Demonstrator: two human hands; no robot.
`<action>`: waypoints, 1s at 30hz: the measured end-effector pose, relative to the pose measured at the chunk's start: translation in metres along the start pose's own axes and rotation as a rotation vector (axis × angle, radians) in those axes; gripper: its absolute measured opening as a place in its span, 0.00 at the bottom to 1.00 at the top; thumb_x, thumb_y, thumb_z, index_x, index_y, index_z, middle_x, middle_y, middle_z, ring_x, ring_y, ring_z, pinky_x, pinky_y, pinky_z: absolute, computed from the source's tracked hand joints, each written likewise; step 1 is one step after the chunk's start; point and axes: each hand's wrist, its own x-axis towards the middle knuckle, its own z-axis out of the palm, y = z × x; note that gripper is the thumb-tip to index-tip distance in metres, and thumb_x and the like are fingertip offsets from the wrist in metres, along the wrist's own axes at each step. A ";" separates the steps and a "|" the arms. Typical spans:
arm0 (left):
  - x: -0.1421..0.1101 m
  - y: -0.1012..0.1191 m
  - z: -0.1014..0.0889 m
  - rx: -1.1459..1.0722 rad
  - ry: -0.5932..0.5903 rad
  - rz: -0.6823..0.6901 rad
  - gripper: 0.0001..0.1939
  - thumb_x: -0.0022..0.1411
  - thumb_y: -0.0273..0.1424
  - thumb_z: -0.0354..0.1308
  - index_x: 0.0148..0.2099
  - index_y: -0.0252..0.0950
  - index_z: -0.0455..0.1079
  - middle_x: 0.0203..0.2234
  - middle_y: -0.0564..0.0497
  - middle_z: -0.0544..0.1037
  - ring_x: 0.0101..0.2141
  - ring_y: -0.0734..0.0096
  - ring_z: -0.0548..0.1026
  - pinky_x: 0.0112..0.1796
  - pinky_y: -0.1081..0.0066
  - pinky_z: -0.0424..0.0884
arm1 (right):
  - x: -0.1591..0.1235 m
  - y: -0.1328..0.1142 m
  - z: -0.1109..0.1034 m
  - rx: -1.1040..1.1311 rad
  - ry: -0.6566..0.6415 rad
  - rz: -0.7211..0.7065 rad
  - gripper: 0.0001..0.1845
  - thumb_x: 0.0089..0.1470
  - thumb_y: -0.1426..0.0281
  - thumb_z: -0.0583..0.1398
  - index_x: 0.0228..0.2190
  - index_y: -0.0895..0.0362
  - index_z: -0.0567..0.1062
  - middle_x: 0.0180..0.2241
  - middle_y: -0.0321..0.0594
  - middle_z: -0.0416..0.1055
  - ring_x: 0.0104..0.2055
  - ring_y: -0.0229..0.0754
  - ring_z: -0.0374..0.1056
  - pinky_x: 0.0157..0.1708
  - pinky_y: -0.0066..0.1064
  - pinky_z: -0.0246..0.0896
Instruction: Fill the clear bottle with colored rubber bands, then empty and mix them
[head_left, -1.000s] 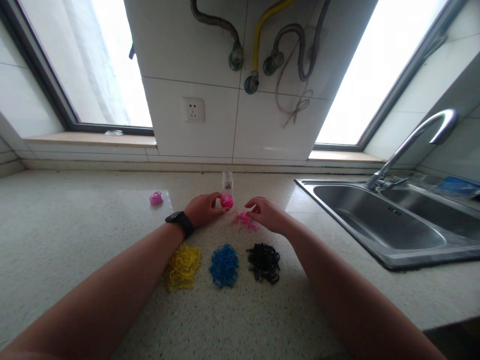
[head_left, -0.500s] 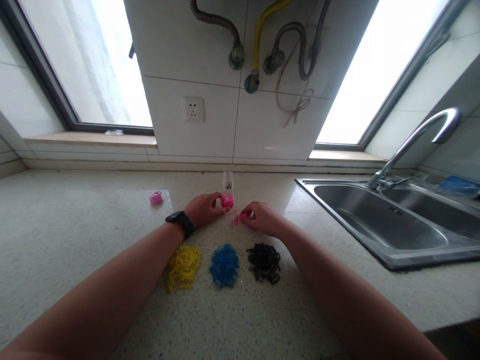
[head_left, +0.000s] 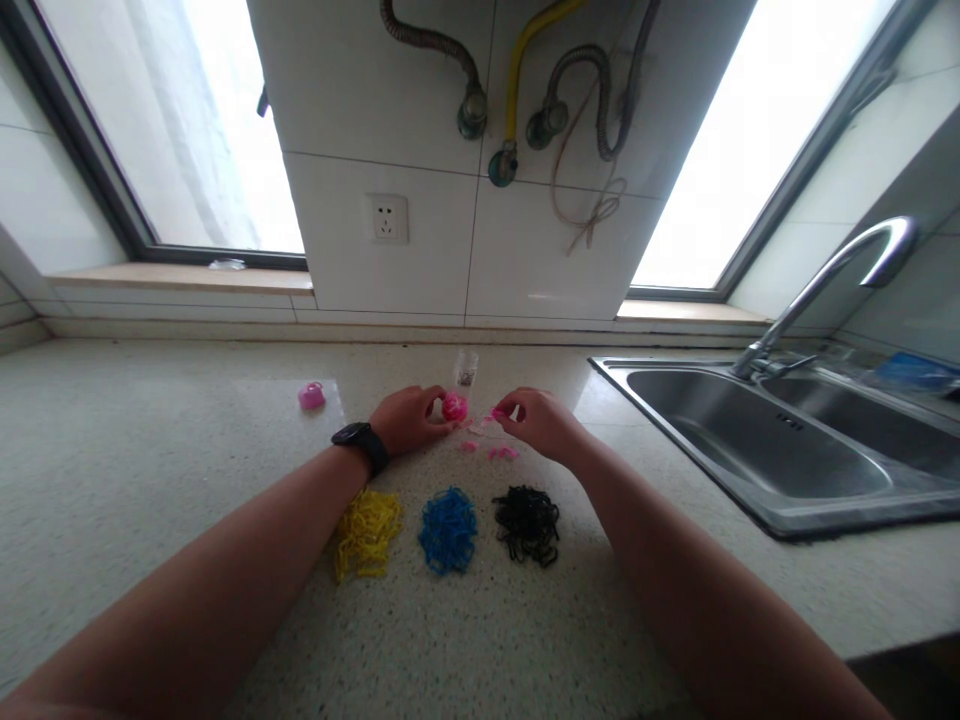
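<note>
My left hand (head_left: 409, 418), with a black watch on its wrist, grips a small clear bottle (head_left: 459, 385) whose lower part is packed with pink rubber bands. The bottle leans to the right. My right hand (head_left: 541, 420) pinches a few pink rubber bands (head_left: 496, 414) just right of the bottle. A few loose pink bands (head_left: 501, 452) lie on the speckled countertop (head_left: 150, 470) under that hand. In front of my hands lie three small heaps of bands: yellow (head_left: 367, 532), blue (head_left: 448, 529) and black (head_left: 527, 523).
A pink bottle cap (head_left: 311, 396) lies on the counter to the left. A steel sink (head_left: 780, 440) with a curved tap (head_left: 832, 275) fills the right side. Behind are a tiled wall with a socket (head_left: 386, 219), hoses (head_left: 517, 90), and two windows.
My right hand dropped onto the pink bands, then lifted a pinch of them toward the bottle, leaving fewer on the counter. The bottle has tilted to the right.
</note>
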 end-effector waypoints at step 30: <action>-0.002 0.013 -0.012 0.255 0.053 0.153 0.26 0.58 0.50 0.56 0.50 0.37 0.72 0.31 0.44 0.76 0.35 0.59 0.74 0.39 0.64 0.67 | -0.006 -0.035 -0.020 0.264 0.389 -0.150 0.12 0.60 0.69 0.58 0.44 0.56 0.78 0.40 0.44 0.72 0.37 0.39 0.70 0.39 0.33 0.70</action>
